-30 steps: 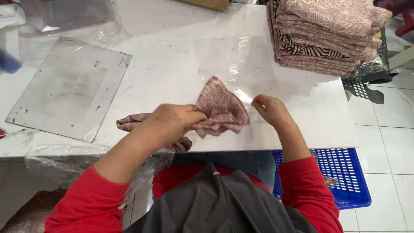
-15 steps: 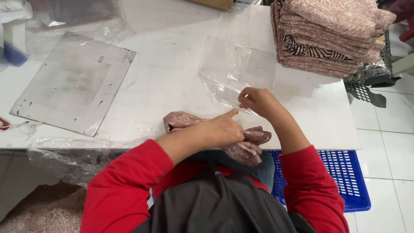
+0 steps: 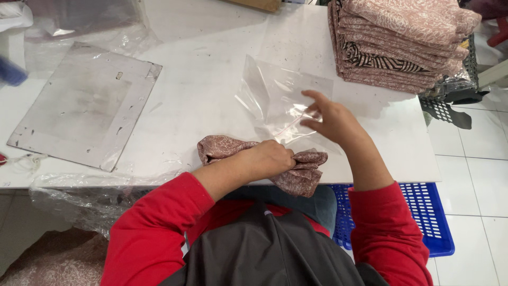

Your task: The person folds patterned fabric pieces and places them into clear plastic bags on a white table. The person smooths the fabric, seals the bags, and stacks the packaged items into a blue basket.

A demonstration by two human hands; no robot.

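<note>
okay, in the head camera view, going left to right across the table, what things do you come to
Grey flat board → left hand gripping the pink patterned cloth → clear plastic bag → right hand touching the bag → stack of folded fabrics.

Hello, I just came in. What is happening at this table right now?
A person in red sleeves sits at a white table. The left hand has a closed grip on a bunched pink patterned cloth at the table's near edge. The right hand, fingers spread, touches a clear plastic bag lying flat on the table. A stack of folded pink cloths sits at the far right, and a grey flat board lies to the left.
</note>
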